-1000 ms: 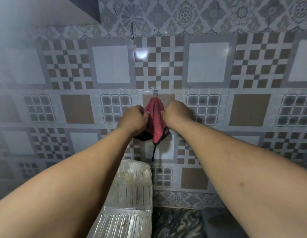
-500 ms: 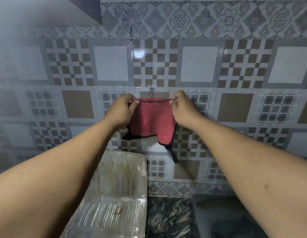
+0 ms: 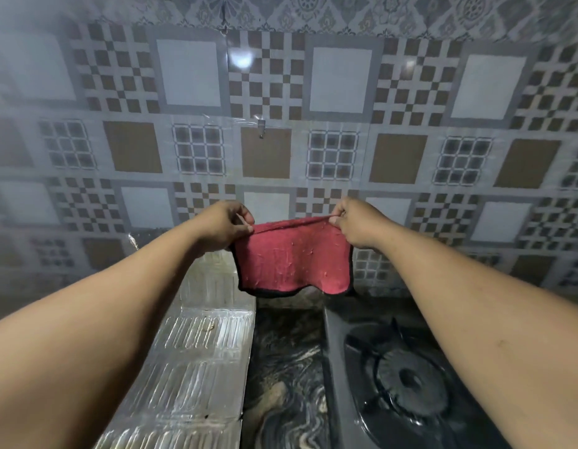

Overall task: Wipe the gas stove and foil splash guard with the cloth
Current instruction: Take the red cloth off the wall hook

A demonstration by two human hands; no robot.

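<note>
A red cloth with a black border [image 3: 294,259] hangs spread out between my two hands, in front of the tiled wall. My left hand [image 3: 224,225] pinches its top left corner and my right hand [image 3: 357,223] pinches its top right corner. Below on the left stands the ribbed foil splash guard [image 3: 197,361], with a small brown stain on it. At lower right is the dark gas stove [image 3: 345,367] with its burner [image 3: 410,380] and pan support, partly covered by my right forearm.
A small wall hook [image 3: 261,128] sits bare on the patterned tile wall above the cloth. A strip of dark marbled counter [image 3: 284,384] runs between the foil guard and the stove.
The cloth has come off the wall hook and been stretched flat between both hands, which have dropped lower. The view has tilted down, bringing the stove burner into sight.
</note>
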